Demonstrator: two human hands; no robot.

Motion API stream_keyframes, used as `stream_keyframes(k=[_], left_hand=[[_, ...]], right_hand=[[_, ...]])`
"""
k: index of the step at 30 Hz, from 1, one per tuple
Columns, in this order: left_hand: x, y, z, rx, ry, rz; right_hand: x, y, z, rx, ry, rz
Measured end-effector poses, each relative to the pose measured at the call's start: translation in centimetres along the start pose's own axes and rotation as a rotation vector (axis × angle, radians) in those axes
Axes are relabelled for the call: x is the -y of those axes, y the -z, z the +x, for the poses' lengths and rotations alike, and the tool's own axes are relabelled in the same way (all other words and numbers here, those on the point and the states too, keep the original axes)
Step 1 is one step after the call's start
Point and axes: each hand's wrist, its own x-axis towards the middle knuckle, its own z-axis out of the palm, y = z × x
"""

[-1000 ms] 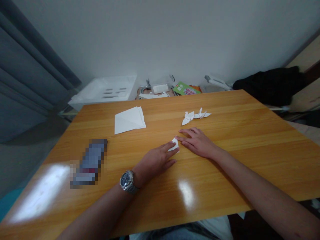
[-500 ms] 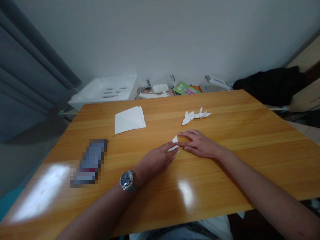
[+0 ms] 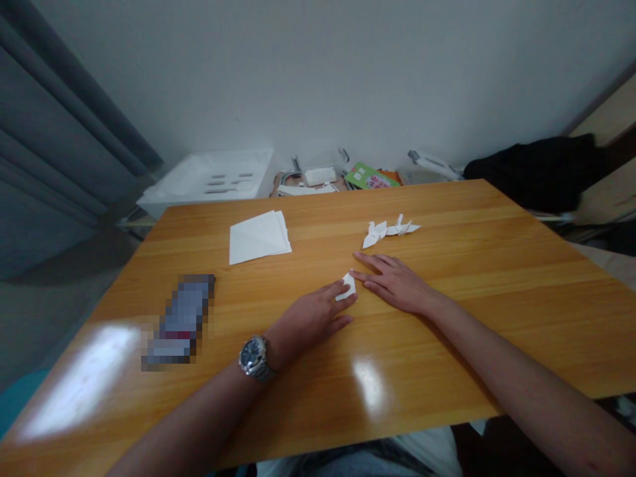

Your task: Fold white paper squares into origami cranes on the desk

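A small folded white paper [image 3: 349, 285] lies on the wooden table [image 3: 422, 371] between my hands. My left hand [image 3: 313, 317], with a metal watch on its wrist, rests its spread fingertips on the paper's left and lower parts. From the right, my right hand [image 3: 392, 281] touches the paper's upper right edge with a fingertip; its fingers are apart. Beyond my hands sit two folded white paper birds [image 3: 376, 233], side by side. A stack of white paper sheets [image 3: 259, 237] lies further left.
A blurred phone [image 3: 183, 318] lies at the left of the table. Behind the far edge are a white foam tray [image 3: 213, 175], a green booklet [image 3: 370, 177] and black cloth [image 3: 536, 169]. A grey curtain hangs at left.
The fingers of both my hands have spread further apart. The paper now shows a more compact shape, its upper tip no longer standing out. My right hand's fingers have shifted slightly up.
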Motion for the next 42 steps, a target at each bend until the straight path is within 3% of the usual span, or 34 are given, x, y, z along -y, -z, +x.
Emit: stream_keyframes(k=[5,19,29,42], left_hand=[[-0.37,0.12,0.05,0.014,0.019,0.019],[0.11,0.08,0.39,-0.091,0.015,0.108],[0.09,0.27,0.34,-0.048,0.018,0.104],[-0.35,0.38,0.58,-0.016,0.032,0.182]], right_hand=[[-0.2,-0.55,0.38,-0.022,-0.075,-0.034],[-0.53,-0.84,0.44,-0.053,-0.065,-0.004],[0.19,-0.01,0.28,0.03,0.091,0.051],[0.33,-0.91,0.44,0.035,0.041,0.106]])
